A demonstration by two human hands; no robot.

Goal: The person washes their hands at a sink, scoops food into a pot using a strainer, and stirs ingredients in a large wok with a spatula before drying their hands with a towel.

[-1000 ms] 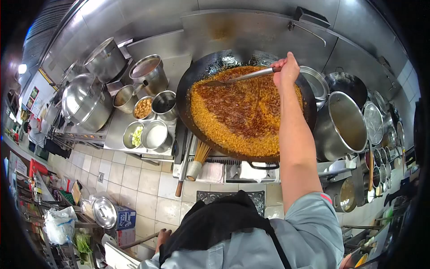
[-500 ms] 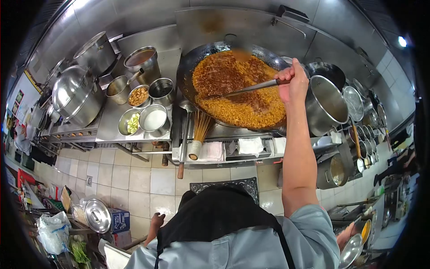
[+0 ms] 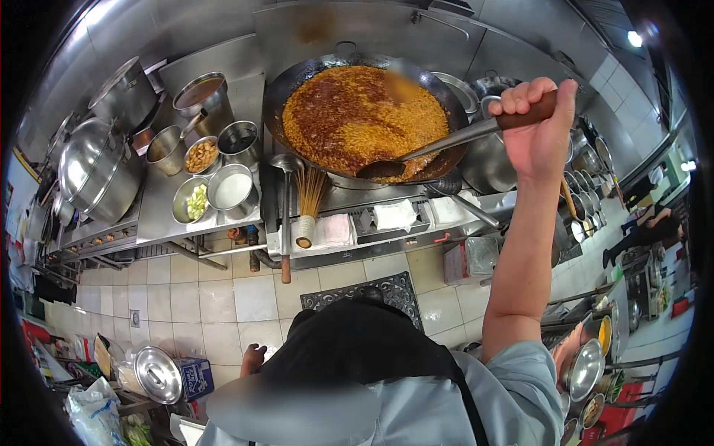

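In my right hand [image 3: 537, 126] is the brown wooden handle of a long metal ladle [image 3: 454, 139], fingers wrapped round it. The ladle's bowl dips into the near edge of the orange-brown, grainy food [image 3: 372, 111] filling a big black wok [image 3: 275, 100]. My left hand [image 3: 253, 358] hangs low beside my body, away from the stove; its fingers are small in view and what they do is unclear. A second ladle [image 3: 285, 215] and a bamboo brush [image 3: 309, 201] lie at the wok's near left side.
Left of the wok stand metal bowls with white contents [image 3: 230, 187], green pieces [image 3: 195, 202] and nuts [image 3: 201, 154], plus tall pots [image 3: 204, 100]. Folded cloths [image 3: 394, 215] line the stove front. A large pot [image 3: 487, 163] stands right. Another person [image 3: 651, 227] is at far right.
My right hand has drawn the ladle back toward me and to the right, its bowl now near the wok's front edge. The whole view has shifted, and the left hand still hangs low.
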